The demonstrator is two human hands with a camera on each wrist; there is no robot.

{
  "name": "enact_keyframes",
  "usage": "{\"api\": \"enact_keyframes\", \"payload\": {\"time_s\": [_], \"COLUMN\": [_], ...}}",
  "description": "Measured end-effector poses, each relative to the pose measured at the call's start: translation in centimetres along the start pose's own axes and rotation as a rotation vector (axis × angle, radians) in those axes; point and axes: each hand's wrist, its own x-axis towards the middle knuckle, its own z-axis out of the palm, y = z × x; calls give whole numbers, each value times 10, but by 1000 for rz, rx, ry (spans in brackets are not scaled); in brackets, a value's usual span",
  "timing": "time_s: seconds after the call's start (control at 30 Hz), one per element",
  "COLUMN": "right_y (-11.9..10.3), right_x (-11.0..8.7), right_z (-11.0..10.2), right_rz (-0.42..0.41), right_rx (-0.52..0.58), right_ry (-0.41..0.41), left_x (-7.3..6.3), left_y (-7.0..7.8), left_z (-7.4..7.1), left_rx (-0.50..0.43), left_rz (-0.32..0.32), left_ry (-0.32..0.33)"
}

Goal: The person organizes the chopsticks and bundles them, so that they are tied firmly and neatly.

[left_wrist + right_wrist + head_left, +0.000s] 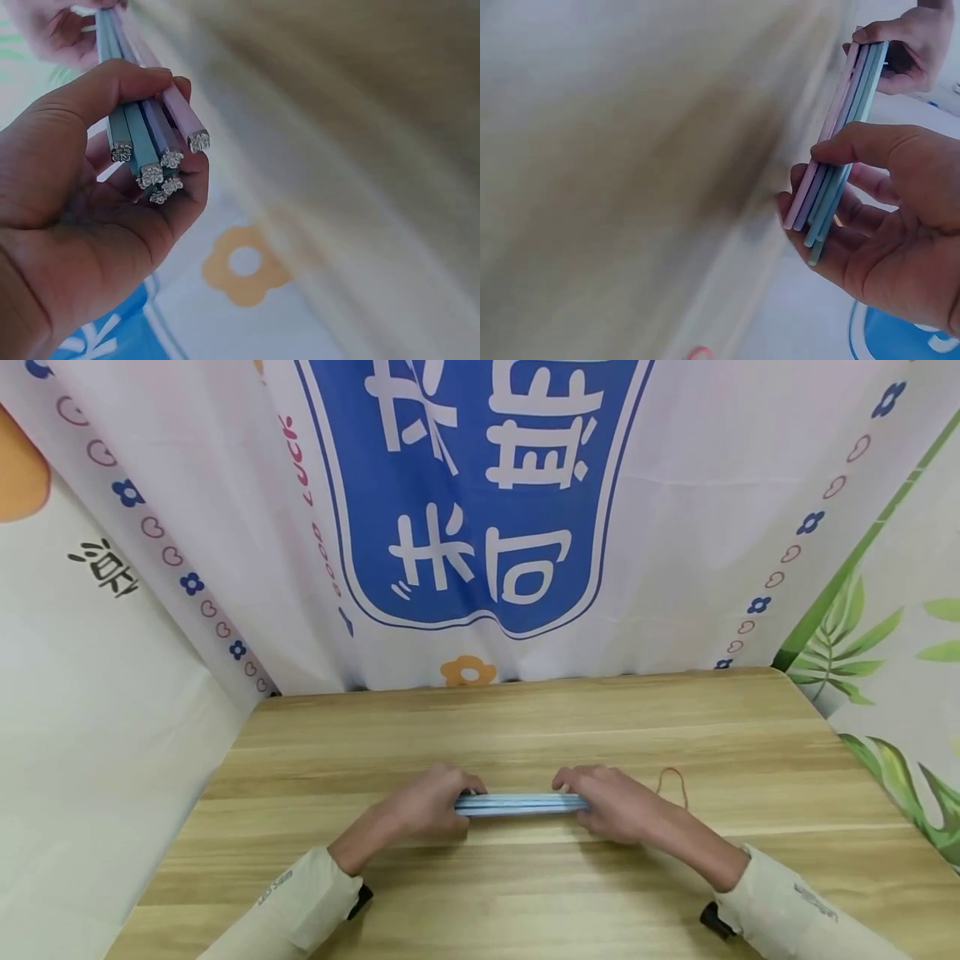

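Observation:
A bundle of several pastel chopsticks (521,804), in pink, lilac, blue and green, lies crosswise between both hands above the table. My left hand (435,802) grips one end, thumb on top and fingers curled beneath. In the left wrist view the chopsticks (142,124) show square ends with silver flower-patterned caps, spread at uneven levels. My right hand (618,803) pinches the opposite end between thumb and fingers. There, in the right wrist view, the chopsticks (840,127) have plain, narrow tips fanned side by side, one green tip reaching lower than the others.
A thin red string (678,774) forms a loop on the wooden table (525,893), just behind the right wrist. A printed white and blue curtain (675,543) hangs along the table's far edge. Light cloth with leaf prints (847,635) borders the right side.

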Motion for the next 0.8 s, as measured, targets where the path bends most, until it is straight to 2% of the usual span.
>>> {"api": "enact_keyframes", "payload": {"time_s": [0.17,0.3,0.4,0.53,0.8], "right_y": [-7,-8,-8,-6,-1], "right_x": [-3,-4,-7,-10,-11], "right_z": [-16,-28,-34,-38,-40], "right_rz": [-1,-24,-20,-17,-16], "right_rx": [-4,-7,-4,14,84], "right_ry": [16,80,129,176,296], "left_x": [3,4,4,4,8], "left_y": [10,18,22,26,27], "left_z": [-15,-22,-24,-25,-28], "left_rx": [3,33,54,67,75], "left_rz": [15,-11,-41,-50,-84], "left_ry": [85,134,177,253,427]}}
